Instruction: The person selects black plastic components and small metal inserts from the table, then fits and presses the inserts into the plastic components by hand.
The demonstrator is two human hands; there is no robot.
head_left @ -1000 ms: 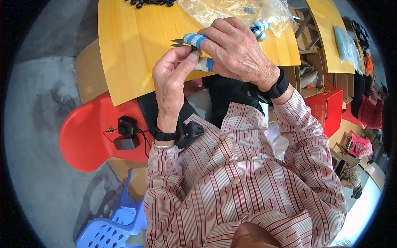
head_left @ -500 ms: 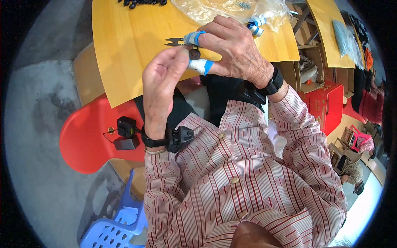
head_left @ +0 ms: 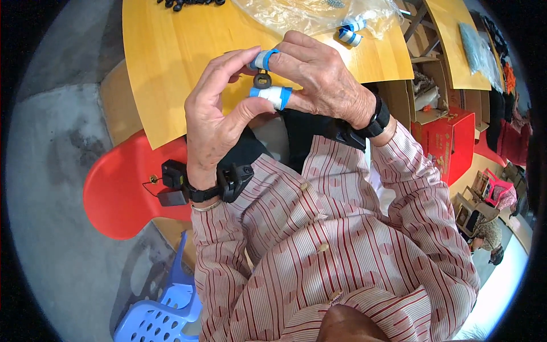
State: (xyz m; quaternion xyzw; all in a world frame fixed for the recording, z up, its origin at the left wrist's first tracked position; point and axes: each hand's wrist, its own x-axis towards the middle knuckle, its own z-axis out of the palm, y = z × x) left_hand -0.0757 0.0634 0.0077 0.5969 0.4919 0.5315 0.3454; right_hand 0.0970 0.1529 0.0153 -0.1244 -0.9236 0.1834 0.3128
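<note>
A small black part with a ring-shaped end [head_left: 262,80] sits between the forefinger and thumb of my right hand [head_left: 327,77]. Both of those fingers are wrapped in white and blue tape. From the left, my left hand [head_left: 213,105] curves in with thumb and forefinger spread apart in a C. Its forefinger tip meets the taped right forefinger, and its thumb tip rests against the taped right thumb. Nothing shows in the gap of the left hand. Both hands are raised above the near edge of the yellow table [head_left: 171,74].
Several small black pieces [head_left: 191,3] lie at the table's far left. A clear plastic bag [head_left: 285,14] and rolled blue-and-white tape pieces [head_left: 350,37] are at the far right. A red chair [head_left: 125,188], a blue plastic chair [head_left: 156,316] and a red box [head_left: 450,142] stand around.
My left hand has shifted left and its thumb and forefinger have spread apart. The black part has turned between my right fingers. Small dark snips seen before are now hidden.
</note>
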